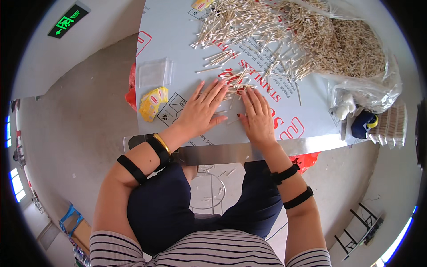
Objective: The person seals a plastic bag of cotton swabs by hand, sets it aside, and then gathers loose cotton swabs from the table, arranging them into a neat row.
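Observation:
My left hand lies palm down on the table, fingers stretched out and slightly spread. Beside it, my right hand is also palm down, its fingers extended and close together. Both sets of fingertips touch or cover the near edge of a small loose group of cotton swabs; what is under the fingers is hidden. Farther off, a large heap of cotton swabs is strewn across the table, with another small cluster in front of it. Neither hand visibly grips anything.
A clear plastic bag full of swabs lies at the far right. Near it are a navy-and-yellow object and filled packets. At left lie clear flat sleeves and yellow cards. The table's metal edge runs before my lap.

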`<move>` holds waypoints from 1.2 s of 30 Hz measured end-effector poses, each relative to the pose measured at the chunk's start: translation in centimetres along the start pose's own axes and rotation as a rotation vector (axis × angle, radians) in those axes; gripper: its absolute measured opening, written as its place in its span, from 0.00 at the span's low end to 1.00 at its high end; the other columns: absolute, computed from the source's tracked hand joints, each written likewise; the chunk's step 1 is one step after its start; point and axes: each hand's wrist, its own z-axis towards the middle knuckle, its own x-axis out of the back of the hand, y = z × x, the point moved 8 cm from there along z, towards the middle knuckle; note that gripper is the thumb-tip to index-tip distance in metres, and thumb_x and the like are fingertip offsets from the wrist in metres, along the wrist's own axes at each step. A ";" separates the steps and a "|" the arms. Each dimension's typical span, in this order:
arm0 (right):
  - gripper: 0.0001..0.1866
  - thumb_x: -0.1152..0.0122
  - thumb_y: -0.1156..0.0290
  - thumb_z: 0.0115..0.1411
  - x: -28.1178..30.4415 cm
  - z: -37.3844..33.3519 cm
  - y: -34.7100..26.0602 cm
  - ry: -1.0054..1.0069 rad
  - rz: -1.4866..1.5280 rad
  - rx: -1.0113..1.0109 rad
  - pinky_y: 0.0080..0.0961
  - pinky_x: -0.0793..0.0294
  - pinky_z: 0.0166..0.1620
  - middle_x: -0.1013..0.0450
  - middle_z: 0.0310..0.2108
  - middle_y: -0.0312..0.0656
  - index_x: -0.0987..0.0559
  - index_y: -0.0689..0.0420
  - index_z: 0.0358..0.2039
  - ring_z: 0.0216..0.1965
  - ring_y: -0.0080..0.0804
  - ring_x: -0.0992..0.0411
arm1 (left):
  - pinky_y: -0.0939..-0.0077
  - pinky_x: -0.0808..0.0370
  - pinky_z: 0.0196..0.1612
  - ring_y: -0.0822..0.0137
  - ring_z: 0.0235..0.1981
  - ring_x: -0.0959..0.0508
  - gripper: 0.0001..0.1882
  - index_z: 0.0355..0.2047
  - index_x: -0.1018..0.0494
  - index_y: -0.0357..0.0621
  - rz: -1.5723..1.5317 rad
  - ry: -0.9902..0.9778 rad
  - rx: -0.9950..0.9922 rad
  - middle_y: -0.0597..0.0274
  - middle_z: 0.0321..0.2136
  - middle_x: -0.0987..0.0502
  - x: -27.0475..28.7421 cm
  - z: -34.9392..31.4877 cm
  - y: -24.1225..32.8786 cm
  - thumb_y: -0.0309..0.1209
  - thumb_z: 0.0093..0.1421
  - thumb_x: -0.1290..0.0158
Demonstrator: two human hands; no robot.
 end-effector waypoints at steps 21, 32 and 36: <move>0.38 0.47 0.51 0.68 -1.2 5.6 0.9 0.037 -0.102 0.081 0.47 0.57 0.75 0.50 0.75 0.43 0.44 0.52 0.73 0.75 0.44 0.54 | 0.53 0.56 0.75 0.50 0.75 0.51 0.47 0.71 0.52 0.30 -0.057 0.032 0.080 0.44 0.72 0.50 -0.3 -1.0 -0.7 0.54 0.66 0.52; 0.36 0.50 0.52 0.70 -1.4 6.6 0.9 0.072 -0.111 0.028 0.48 0.57 0.74 0.51 0.75 0.45 0.45 0.53 0.73 0.75 0.44 0.54 | 0.55 0.55 0.75 0.55 0.75 0.51 0.47 0.72 0.52 0.34 -0.052 -0.102 -0.059 0.50 0.74 0.51 -0.1 -1.9 0.5 0.54 0.64 0.50; 0.35 0.50 0.54 0.70 -1.6 6.5 0.7 0.037 -0.114 0.025 0.48 0.58 0.75 0.53 0.75 0.45 0.45 0.52 0.73 0.76 0.45 0.56 | 0.57 0.55 0.75 0.59 0.75 0.51 0.47 0.73 0.52 0.37 -0.009 -0.077 -0.025 0.54 0.74 0.50 0.0 -2.0 0.3 0.56 0.65 0.51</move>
